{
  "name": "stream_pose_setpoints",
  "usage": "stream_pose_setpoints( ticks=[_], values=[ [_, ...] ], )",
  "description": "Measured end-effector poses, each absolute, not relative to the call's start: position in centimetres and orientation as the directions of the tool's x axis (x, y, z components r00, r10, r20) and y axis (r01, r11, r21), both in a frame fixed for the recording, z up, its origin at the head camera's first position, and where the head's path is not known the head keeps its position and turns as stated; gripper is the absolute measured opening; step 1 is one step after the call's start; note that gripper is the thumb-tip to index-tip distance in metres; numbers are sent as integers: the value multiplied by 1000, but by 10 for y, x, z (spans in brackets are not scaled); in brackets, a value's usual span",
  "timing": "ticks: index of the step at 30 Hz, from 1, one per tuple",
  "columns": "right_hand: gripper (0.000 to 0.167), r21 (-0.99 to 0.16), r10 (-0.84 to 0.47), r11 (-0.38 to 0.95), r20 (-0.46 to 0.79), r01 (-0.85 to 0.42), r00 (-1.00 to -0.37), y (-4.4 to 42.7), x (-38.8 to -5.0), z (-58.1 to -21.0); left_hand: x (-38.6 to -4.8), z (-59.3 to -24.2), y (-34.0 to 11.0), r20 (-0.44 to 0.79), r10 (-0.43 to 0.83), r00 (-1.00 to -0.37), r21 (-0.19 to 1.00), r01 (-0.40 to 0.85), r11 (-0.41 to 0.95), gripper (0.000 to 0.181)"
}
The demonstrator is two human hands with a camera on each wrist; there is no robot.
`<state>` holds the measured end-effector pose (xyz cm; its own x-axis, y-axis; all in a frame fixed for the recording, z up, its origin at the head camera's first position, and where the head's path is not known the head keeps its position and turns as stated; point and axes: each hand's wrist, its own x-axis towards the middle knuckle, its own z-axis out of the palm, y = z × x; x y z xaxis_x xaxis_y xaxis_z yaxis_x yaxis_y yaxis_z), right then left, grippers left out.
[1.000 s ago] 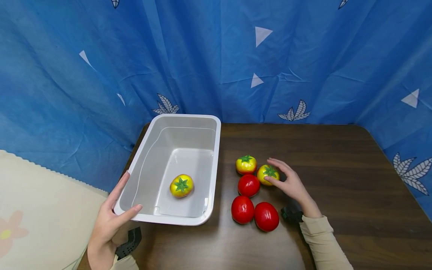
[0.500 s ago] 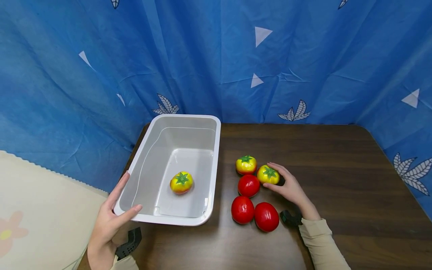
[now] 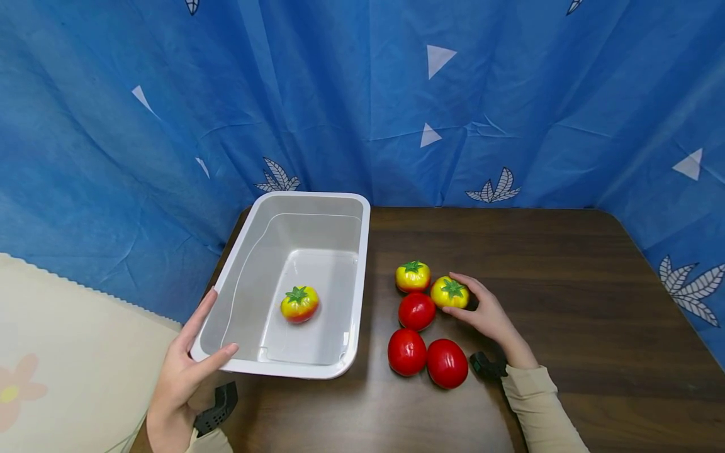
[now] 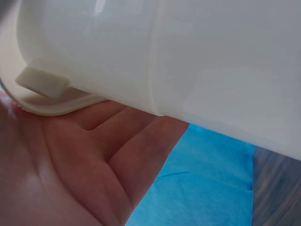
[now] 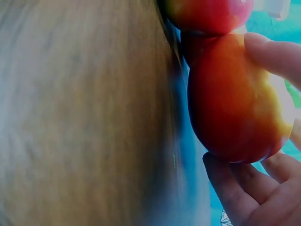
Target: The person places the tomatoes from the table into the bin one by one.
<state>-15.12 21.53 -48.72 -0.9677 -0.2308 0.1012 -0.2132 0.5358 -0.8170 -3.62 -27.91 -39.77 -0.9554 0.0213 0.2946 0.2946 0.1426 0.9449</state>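
Note:
In the head view my left hand (image 3: pixel 180 371) holds the near left corner of a white plastic basin (image 3: pixel 283 367), thumb over the rim and fingers along the outside. The left wrist view shows the palm (image 4: pixel 80 155) against the basin's outer wall (image 4: pixel 211 61). One yellow-red toy tomato (image 3: pixel 299 304) with a green leaf top lies inside. Over at the right, my right hand (image 3: pixel 493 318) grips a second yellow tomato (image 3: pixel 450 292) between thumb and fingers. The right wrist view shows this tomato's orange-red side (image 5: pixel 230 103) with fingertips beneath and thumb above.
Beside the gripped tomato sit another yellow tomato (image 3: pixel 413 277) and a red tomato (image 3: pixel 416 311). Two more red ones, a left one (image 3: pixel 406 352) and a right one (image 3: pixel 447 363), lie nearer. The dark wooden table (image 3: pixel 566 302) meets a blue curtain (image 3: pixel 362 94) behind.
My right fingers have closed in around the yellow tomato. The tomato in the basin has rolled slightly left, its leaf top tipping away. The left hand stays where it was.

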Motion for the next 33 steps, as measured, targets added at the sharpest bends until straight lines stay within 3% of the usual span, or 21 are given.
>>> stream_pose_setpoints(
  ticks=[33],
  values=[
    [69, -819, -252, 530, 94, -219, -963, 215, -152, -457, -36, -399, -280, 305, 25, -952, 941, 306, 144, 85]
  ],
)
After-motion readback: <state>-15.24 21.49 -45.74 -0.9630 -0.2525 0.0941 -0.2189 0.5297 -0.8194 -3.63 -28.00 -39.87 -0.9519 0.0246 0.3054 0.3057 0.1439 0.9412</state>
